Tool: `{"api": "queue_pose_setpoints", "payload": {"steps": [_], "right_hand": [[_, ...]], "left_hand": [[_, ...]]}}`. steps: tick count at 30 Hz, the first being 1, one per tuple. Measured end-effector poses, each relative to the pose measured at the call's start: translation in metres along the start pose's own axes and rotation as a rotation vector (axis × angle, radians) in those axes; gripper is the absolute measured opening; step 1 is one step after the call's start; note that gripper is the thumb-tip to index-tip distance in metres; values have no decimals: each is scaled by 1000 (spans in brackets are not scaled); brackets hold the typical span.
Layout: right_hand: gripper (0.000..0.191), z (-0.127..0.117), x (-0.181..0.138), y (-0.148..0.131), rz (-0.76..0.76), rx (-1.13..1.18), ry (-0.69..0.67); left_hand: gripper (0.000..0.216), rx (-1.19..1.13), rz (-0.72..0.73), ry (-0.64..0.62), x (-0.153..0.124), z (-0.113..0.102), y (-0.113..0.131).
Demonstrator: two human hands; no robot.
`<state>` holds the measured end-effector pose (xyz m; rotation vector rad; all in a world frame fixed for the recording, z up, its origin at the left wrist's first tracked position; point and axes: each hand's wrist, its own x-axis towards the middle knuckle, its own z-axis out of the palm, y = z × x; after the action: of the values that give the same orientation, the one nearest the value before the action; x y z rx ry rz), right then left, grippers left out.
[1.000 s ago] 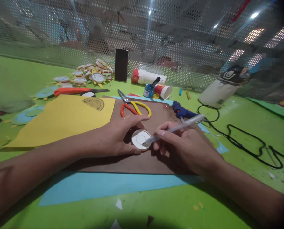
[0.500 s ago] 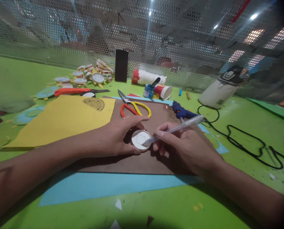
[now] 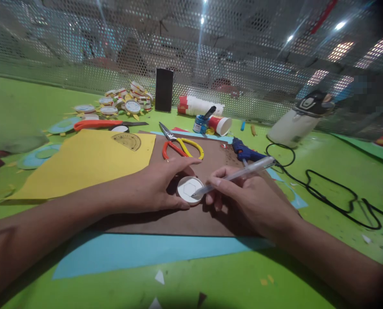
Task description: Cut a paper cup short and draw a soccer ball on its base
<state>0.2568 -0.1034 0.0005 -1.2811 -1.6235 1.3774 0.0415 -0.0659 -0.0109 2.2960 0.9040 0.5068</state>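
A small white paper disc (image 3: 189, 189) with a drawn hexagon lies on a brown sheet (image 3: 191, 214). My left hand (image 3: 161, 184) curls round the disc's left side, thumb and forefinger pinching its rim and holding it down. My right hand (image 3: 249, 199) grips a clear pen (image 3: 236, 175) in a writing hold. The pen's tip touches the disc's lower right edge.
Red and yellow scissors (image 3: 178, 143), a blue glue gun (image 3: 246, 151) with a black cable (image 3: 326, 186), a yellow sheet (image 3: 82, 161), a blue sheet (image 3: 140, 251), a paint pot (image 3: 199, 122), paper cups (image 3: 201, 105), a black phone (image 3: 163, 90), a white jug (image 3: 296, 122), and several finished discs (image 3: 127, 101) before a mesh screen.
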Motion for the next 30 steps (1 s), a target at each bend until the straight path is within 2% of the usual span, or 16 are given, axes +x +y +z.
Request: {"api": "queue_pose_setpoints", "payload": {"steps": [6,12,20,30], "right_hand": [[27,-1,-1,2,16,-46,4],[26,-2,-2,4,30,2,-8],[28,-1,0,4,7,-53,12],[24,0,-1,3,-2,47,-1]], "left_hand": [[77,-24,-13,-12,-1,-1,0],[82,-24,-20,-13,-2,-2,2],[75,-25,-19,-22,-1,-2,2],[75,-60,19,-30,1,-1,0]]}}
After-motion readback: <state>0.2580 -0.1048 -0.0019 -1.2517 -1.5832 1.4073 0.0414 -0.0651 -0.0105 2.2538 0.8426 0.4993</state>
